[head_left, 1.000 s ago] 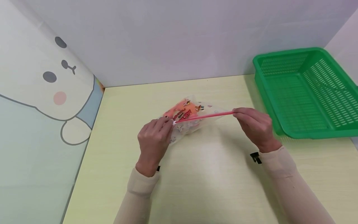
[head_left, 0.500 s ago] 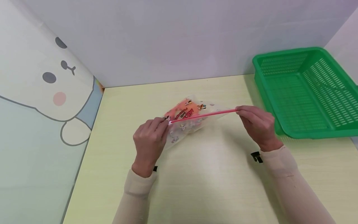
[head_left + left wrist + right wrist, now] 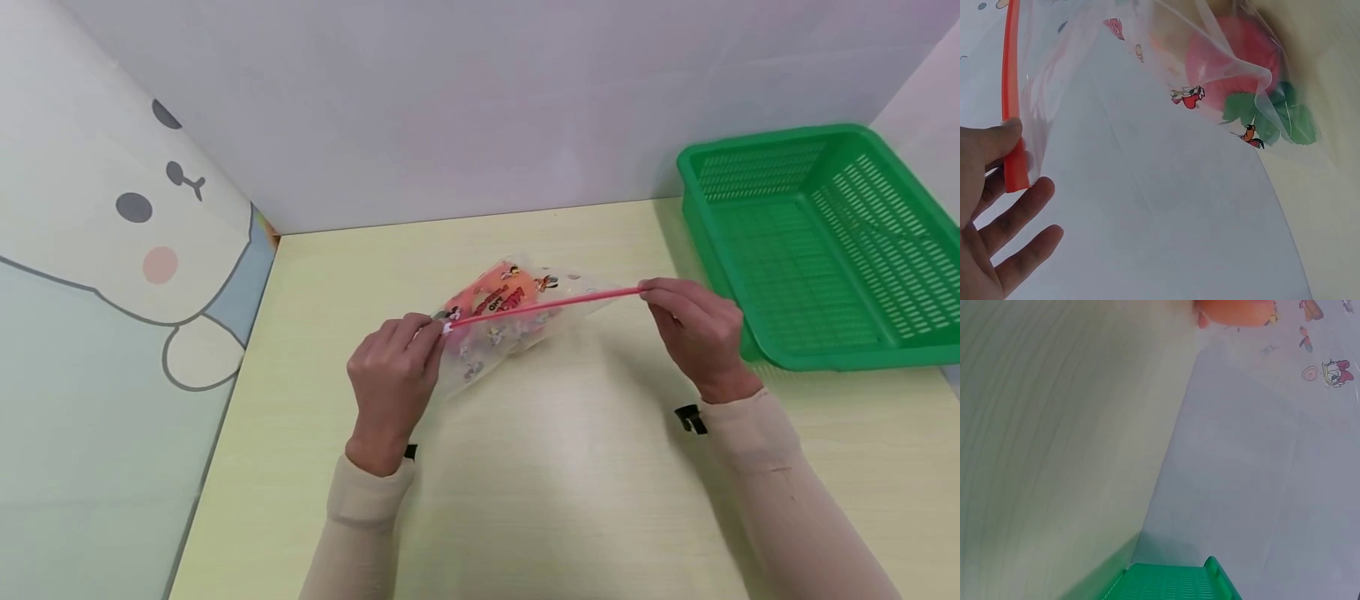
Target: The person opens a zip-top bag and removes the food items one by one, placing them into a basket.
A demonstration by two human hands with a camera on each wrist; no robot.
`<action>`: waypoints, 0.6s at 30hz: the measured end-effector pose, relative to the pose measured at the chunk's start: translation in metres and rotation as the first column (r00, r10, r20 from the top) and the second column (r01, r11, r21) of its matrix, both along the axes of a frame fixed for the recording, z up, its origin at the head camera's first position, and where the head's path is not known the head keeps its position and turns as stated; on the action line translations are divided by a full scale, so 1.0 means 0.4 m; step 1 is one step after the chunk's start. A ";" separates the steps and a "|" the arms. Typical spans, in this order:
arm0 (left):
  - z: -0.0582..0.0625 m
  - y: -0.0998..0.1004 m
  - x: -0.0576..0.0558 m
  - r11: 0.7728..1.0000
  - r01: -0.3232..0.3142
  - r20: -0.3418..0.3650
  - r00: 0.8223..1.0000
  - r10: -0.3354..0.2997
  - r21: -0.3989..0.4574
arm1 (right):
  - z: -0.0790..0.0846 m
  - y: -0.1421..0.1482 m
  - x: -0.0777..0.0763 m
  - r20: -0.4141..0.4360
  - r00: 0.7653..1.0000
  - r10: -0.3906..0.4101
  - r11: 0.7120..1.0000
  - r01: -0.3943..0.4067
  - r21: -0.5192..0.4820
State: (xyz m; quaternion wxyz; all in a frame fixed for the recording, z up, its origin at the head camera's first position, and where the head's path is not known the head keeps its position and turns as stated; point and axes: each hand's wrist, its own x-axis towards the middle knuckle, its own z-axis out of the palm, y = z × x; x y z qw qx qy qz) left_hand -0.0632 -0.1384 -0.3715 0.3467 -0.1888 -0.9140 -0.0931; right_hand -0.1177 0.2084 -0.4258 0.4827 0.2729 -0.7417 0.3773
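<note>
A clear zip bag (image 3: 480, 358) with printed cartoon figures hangs just over the table, its red zip strip (image 3: 540, 307) stretched nearly straight between my hands. My left hand (image 3: 393, 362) pinches the strip's left end, beside a small white piece (image 3: 447, 327). In the left wrist view its thumb presses on the red strip (image 3: 1013, 94) and the other fingers spread behind. My right hand (image 3: 697, 329) pinches the strip's right end; the right wrist view does not show that hand. Through the plastic show an orange object (image 3: 1235, 311) and a pink-red round object (image 3: 1232, 59) with green leaves (image 3: 1266, 115).
A green plastic basket (image 3: 795, 250) stands at the back right of the pale wooden table (image 3: 540, 483), close beside my right hand. A white wall (image 3: 480, 108) runs behind the table, and a panel with a cartoon animal (image 3: 187, 275) stands along the left.
My left hand has moved left and my right hand slightly right and away from me. A longer stretch of the red strip now shows between them. The basket has stayed put.
</note>
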 end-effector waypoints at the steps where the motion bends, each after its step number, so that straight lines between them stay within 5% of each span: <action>1: -0.001 -0.002 0.000 1.000 0.000 -0.001 1.000 0.000 0.003 | 0.000 0.001 -0.001 0.000 1.000 -0.004 1.000 0.004 -0.003; 18: -0.001 -0.023 -0.002 0.999 0.007 -0.002 1.000 -0.006 0.032 | -0.001 0.005 -0.010 0.009 1.000 -0.027 0.999 0.028 -0.040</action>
